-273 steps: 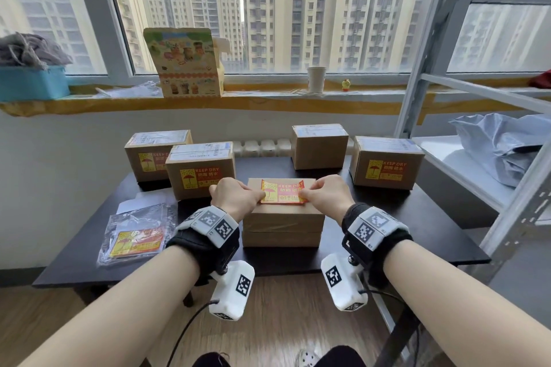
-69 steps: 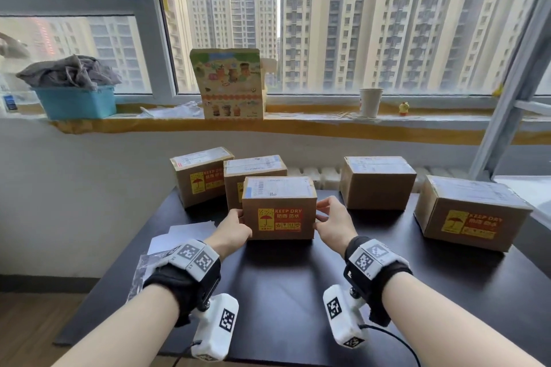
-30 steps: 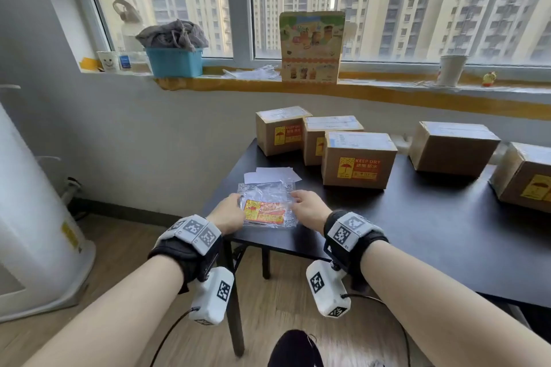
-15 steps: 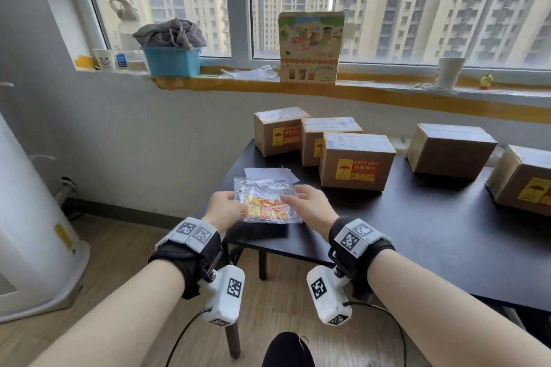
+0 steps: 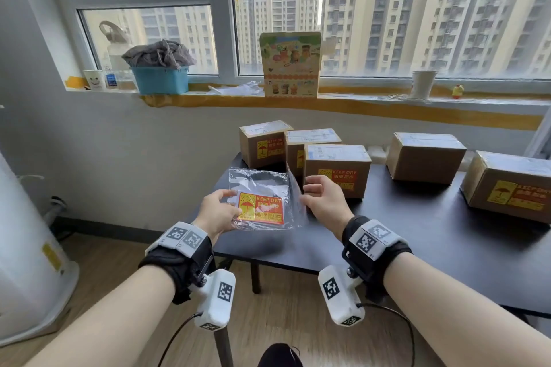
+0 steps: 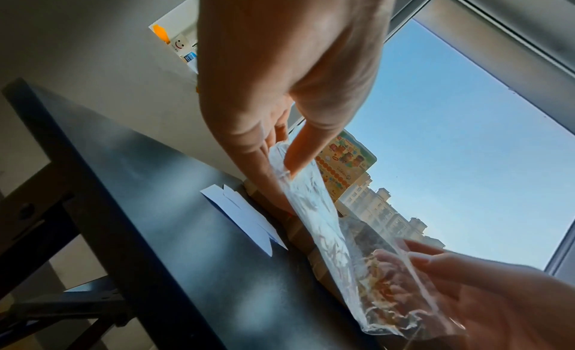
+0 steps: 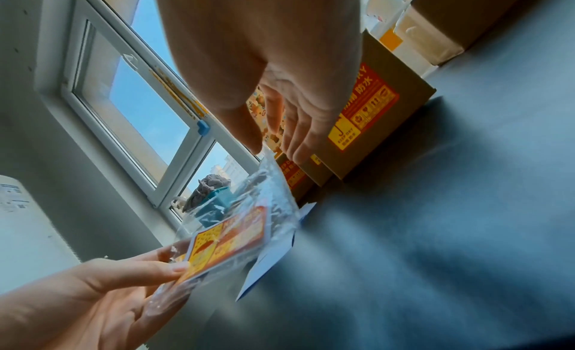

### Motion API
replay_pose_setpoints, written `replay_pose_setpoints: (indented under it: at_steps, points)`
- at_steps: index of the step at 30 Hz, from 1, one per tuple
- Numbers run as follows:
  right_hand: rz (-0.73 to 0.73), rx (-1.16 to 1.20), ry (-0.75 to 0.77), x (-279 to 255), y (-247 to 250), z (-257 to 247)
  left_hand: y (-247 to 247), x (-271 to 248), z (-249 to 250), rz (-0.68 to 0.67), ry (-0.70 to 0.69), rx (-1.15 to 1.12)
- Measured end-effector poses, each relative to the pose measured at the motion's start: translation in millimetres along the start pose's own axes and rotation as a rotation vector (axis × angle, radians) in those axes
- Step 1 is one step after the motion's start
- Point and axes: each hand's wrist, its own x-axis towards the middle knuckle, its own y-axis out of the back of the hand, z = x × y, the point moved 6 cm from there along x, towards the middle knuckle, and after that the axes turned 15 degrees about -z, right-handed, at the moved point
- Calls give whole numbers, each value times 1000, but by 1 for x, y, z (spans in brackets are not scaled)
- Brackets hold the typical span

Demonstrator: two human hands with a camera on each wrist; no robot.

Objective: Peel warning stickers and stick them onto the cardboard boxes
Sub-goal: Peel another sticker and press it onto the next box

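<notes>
A clear plastic bag (image 5: pixel 262 188) (image 6: pixel 314 207) (image 7: pixel 264 198) with red-and-yellow KEEP DRY stickers (image 5: pixel 261 208) (image 7: pixel 227 237) hangs in the air over the black table's (image 5: pixel 417 232) left corner. My left hand (image 5: pixel 220 211) (image 6: pixel 280 156) pinches its left edge, thumb on top. My right hand (image 5: pixel 320 197) (image 7: pixel 277 151) pinches its right edge between thumb and fingers. Several cardboard boxes stand behind. Three at the left (image 5: pixel 337 170) and one at the far right (image 5: pixel 507 185) carry stickers. The box between them (image 5: pixel 425 158) shows none on the sides I see.
White backing papers (image 6: pixel 246 220) (image 7: pixel 270 254) lie on the table below the bag. On the windowsill stand a colourful carton (image 5: pixel 290 64), a blue basket with cloth (image 5: pixel 161 79) and a paper cup (image 5: pixel 423 83). A white appliance (image 5: pixel 26 247) stands on the floor at the left.
Both hands took the sticker bag off the table's left corner, lifted it and turned it upright towards me. The boxes have stayed where they were.
</notes>
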Motion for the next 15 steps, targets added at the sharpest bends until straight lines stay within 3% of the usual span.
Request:
replay_pose_setpoints:
  at_steps: [5,8,11,15]
  points:
    - [65,-91,188,-16,15,-43,-15,-3,16,11,-50,61]
    - [-84,-131,235,-25,5,-63,-25,-5,25,0,-68,97]
    - [-241,-201,160,-28,-7,-63,-31,-7,33,-10,-104,121]
    - [-194,-200,52,-27,2,-50,-30,-12,40,-7,-156,143]
